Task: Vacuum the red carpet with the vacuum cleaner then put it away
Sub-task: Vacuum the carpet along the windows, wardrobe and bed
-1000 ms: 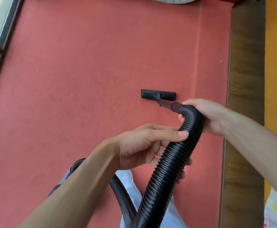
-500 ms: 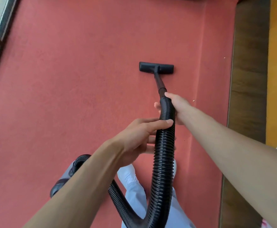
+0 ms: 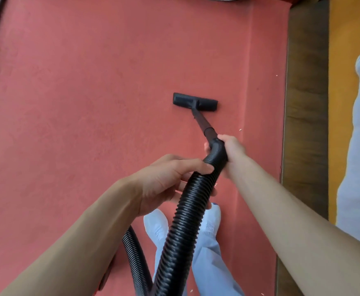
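Head view looks down at your two hands on the vacuum's black ribbed hose (image 3: 185,221). Your right hand (image 3: 232,149) is wrapped around the hose's front end, where it joins the thin black tube (image 3: 202,121). Your left hand (image 3: 166,180) grips the hose just behind it, thumb lying over the top and fingers curled underneath. The tube slants forward and left to the black nozzle (image 3: 195,101), which sits flat on the red carpet (image 3: 78,103), toward its right side. The hose loops down past your white shoes (image 3: 156,224) and runs out at the bottom edge. A pale crumb (image 3: 240,129) lies on the carpet just right of the tube. A strip of wooden floor (image 3: 305,103) runs along the carpet's right edge.
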### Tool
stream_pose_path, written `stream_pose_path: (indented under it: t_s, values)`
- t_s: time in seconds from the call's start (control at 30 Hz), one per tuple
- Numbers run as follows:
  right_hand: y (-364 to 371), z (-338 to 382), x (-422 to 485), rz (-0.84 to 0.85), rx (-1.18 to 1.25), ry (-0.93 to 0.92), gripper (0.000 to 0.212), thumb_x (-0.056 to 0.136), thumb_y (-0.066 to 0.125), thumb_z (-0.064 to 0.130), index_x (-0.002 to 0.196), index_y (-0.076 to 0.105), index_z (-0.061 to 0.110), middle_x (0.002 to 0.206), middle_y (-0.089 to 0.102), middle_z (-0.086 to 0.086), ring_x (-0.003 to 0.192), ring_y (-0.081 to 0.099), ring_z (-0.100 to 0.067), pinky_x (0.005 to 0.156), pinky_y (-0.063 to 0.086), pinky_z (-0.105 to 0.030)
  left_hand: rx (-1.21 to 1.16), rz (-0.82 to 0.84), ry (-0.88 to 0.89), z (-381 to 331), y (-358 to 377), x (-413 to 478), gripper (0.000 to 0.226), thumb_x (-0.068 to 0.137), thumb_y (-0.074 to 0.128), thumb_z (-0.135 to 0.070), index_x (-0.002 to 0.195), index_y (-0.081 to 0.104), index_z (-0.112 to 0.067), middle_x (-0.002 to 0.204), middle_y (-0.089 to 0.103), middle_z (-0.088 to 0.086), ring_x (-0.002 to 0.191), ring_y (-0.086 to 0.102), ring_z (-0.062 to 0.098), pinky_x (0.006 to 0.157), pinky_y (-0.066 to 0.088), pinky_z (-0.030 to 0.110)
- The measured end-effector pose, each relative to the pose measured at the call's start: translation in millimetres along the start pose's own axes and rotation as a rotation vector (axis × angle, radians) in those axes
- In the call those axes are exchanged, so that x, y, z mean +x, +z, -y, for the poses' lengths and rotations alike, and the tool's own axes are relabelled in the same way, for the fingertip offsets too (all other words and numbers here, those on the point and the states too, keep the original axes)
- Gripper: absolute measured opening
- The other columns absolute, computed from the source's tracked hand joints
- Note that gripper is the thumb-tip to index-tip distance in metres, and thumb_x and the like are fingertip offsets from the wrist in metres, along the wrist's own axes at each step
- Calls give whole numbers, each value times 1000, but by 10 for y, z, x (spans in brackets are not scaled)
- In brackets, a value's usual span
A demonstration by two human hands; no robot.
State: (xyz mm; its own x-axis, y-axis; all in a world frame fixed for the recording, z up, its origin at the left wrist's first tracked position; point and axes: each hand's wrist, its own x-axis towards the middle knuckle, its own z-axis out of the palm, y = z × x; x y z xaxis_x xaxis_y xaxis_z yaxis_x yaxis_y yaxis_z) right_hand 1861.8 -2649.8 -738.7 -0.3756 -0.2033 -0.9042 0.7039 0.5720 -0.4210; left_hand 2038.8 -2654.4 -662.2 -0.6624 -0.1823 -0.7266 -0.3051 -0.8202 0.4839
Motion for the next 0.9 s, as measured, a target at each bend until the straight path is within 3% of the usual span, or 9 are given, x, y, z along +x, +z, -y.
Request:
stream_pose_path:
  t_s: [0.07,0.17,0.23,0.3,0.4,0.53,0.73,0.9]
  values:
    - [33,20,10,-72,0,-65,28,88,60,8,113,53,-4,71,58,-19,37,54,-20,40,48,-26,-43,-49,-3,95,32,43,29,89,62,-20,110,67,0,96,75,22,72,71,31,75,59,42]
    - [-65,127,-53,-136,-15,-110,11,88,59,4,86,49,2,71,58,-18,43,54,-22,41,49,-26,-101,51,0,84,27,11,27,86,65,-23,106,73,-7,98,73,22,70,70,30,66,60,40]
    - [-258,168,-58,-166,-2,-105,9,87,59,6,91,51,2,77,60,-19,45,57,-24,42,50,-28,-84,144,-27,20,27,14,36,83,64,-26,113,71,-8,98,72,22,69,69,29,60,58,37]
    - [-460,160,-53,-186,-13,-64,16,87,60,8,100,54,2,82,62,-18,47,60,-24,42,50,-28,-12,194,-48,-24,58,79,45,83,64,-27,122,65,-3,99,71,24,69,69,31,62,58,37]
    - [-686,134,-48,-215,-12,-24,11,87,59,7,95,54,0,84,62,-20,52,60,-26,43,51,-30,63,224,-78,-27,190,188,47,84,65,-25,125,63,-1,101,73,25,69,70,31,66,58,38]
    - [-791,125,58,-205,17,-21,11,91,59,7,94,52,-1,79,59,-20,53,58,-26,44,52,-29,65,170,-111,38,365,327,39,86,67,-22,120,67,-4,99,74,21,71,71,31,58,59,30]
    - [-753,325,251,-191,54,-61,20,95,57,12,107,52,-3,80,59,-20,50,57,-24,39,50,-26,55,21,-65,-8,552,562,21,92,65,-22,112,71,-18,101,76,19,81,72,31,71,61,37]
    - [-777,500,77,-165,43,-19,29,92,55,11,116,56,-5,80,61,-18,49,60,-25,39,50,-26,87,214,-74,-222,435,520,38,86,71,-26,121,70,-12,101,75,21,76,73,31,67,60,34]
